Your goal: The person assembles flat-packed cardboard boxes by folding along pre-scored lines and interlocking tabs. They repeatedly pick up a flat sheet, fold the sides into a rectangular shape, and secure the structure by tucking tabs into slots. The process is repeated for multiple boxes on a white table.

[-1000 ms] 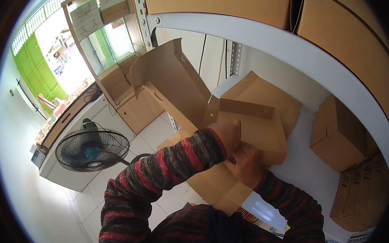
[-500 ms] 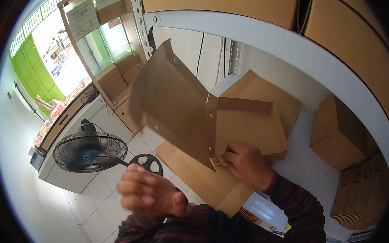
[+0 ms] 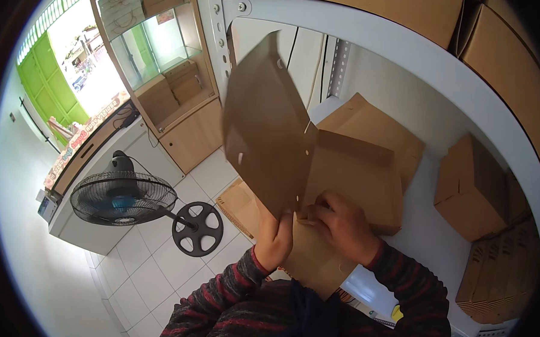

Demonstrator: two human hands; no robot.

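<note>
A brown cardboard box (image 3: 357, 166), partly folded, rests on the shelf in front of me. Its large lid panel (image 3: 269, 123) stands raised on the left, with small slots along its fold. My left hand (image 3: 273, 236) is closed on the panel's lower corner, thumb in front and fingers hidden behind the cardboard. Beside it, my right hand (image 3: 343, 227) pinches a small folded flap at the box's near corner. Some of its fingertips are hidden by the hand itself. A flat brown cardboard sheet (image 3: 320, 258) lies under my hands, reaching toward my body.
Another flat cardboard piece (image 3: 412, 144) lies behind the box. To the right are a closed carton (image 3: 471, 183) and a stack of flat cardboard (image 3: 500, 272). A white metal shelf beam (image 3: 372, 37) crosses overhead. A black fan (image 3: 124, 198) stands on the tiled floor at left.
My left hand has come up and right from in front of my body and taken hold of the lid panel. The panel stands more upright, and the near side of the box is raised.
</note>
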